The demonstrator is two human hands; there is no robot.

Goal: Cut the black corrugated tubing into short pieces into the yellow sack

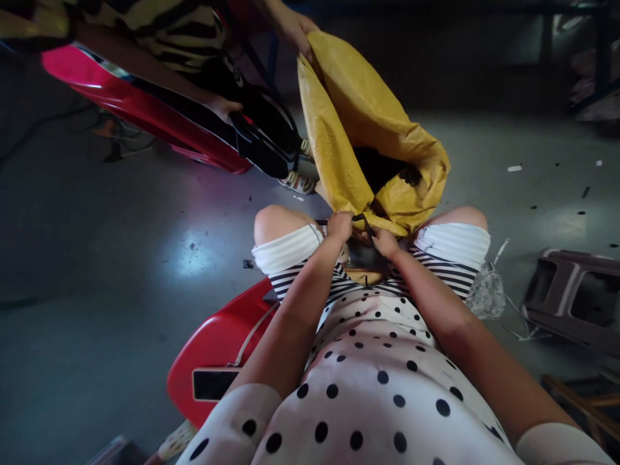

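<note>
Left hand [340, 226] and right hand [386, 243] both had fingers curled around a black strap [370, 231] by the yellow bag [334, 142], near edge. Looked like strap-handling; any pull needed steady grips.

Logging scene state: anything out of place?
Untidy, stray litter: a small white scrap and dark flecks on the grey floor, plus crumpled clear plastic beside the right knee. No spill visible.
</note>
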